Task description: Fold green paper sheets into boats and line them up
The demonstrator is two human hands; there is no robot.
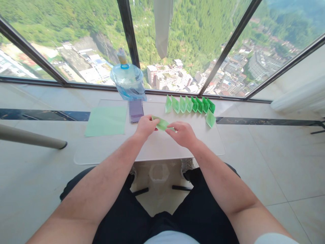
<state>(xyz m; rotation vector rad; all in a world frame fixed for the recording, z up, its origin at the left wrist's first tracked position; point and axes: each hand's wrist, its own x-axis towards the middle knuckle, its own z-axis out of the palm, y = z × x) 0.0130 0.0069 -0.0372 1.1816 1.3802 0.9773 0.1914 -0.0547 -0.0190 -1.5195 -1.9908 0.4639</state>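
Over the small glass table (208,149), my left hand (145,126) and my right hand (183,134) both pinch a folded strip of green paper (161,123), each at one end. The fingers of both hands are closed on it. A row of several folded green paper pieces (189,104) stands along the table's far edge. One more folded piece (210,119) sits just in front of the row's right end. A stack of flat green sheets (106,121) lies at the table's left.
A phone (135,110) lies on the table beside the sheets. A blue water jug (128,80) stands behind it on the sill by the tall windows. A grey tube (30,138) pokes in from the left. A clear bin (158,173) sits under the table.
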